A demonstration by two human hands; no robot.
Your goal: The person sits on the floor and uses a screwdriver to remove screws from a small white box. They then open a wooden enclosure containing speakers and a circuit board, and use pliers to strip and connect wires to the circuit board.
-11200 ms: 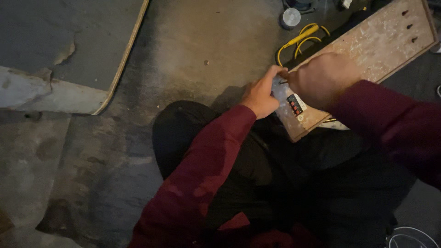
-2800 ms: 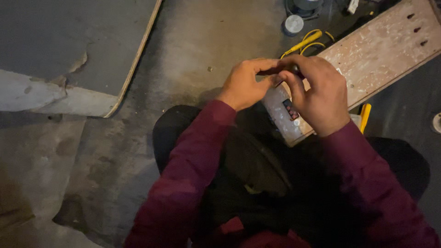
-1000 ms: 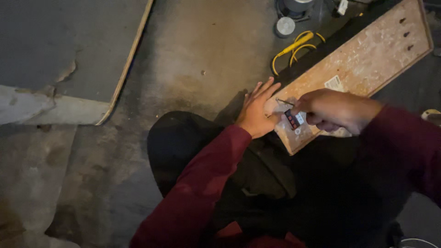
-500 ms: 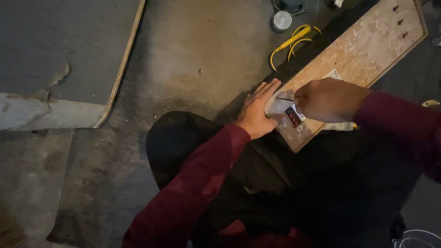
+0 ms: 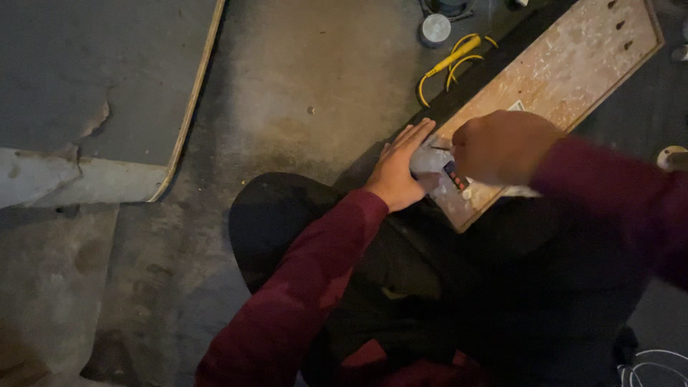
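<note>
While pressed flat on the near corner of the board (image 5: 552, 79), left hand (image 5: 400, 172) pins a small pale part (image 5: 428, 163) with fingers spread open, gripping nothing, only bearing down. Right hand (image 5: 502, 147) curled closed just beside it, apparently around a thin tool (image 5: 439, 148) whose dark tip pokes out toward the part; grip itself hidden by knuckles, so cannot tell how firm. Small red-and-dark piece (image 5: 454, 175) touching the part, right at the board's near edge.

Likely trouble, judged from this one head view:
- Tool tip aimed toward left fingers; a slip off the part could jab them.
- Part sits on the very corner; too much push could shove it off onto the lap or floor (image 5: 287, 93).
- Board rests partly over the knees, not fully supported; could tilt under pressure.
- Dim light and blurred right sleeve; fine aim hard to judge.
- Yellow cable (image 5: 448, 64) and round cap (image 5: 436, 29) lie near the board's far edge, well apart from hands; snag unlikely.
</note>
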